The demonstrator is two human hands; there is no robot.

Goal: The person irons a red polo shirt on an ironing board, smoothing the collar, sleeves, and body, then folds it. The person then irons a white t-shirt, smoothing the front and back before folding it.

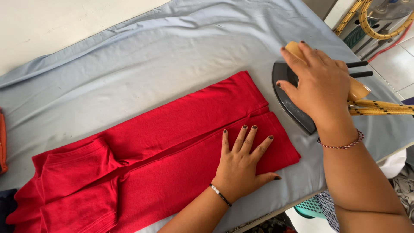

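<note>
Across the pale blue cloth (172, 47) covering the counter, folded red garment (164, 151) lying flat, dark iron (290, 97) just beside its right end, right hand (321, 88) with fingers wrapped around the iron's wooden handle, left hand (241, 166) spread open, pressed flat on the garment's right half, holding nothing

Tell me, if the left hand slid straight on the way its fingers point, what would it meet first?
The left hand lies flat on the red garment, fingers pointing up and slightly right. It would probably cross the garment's centre fold, then reach the iron under the right hand.
</note>
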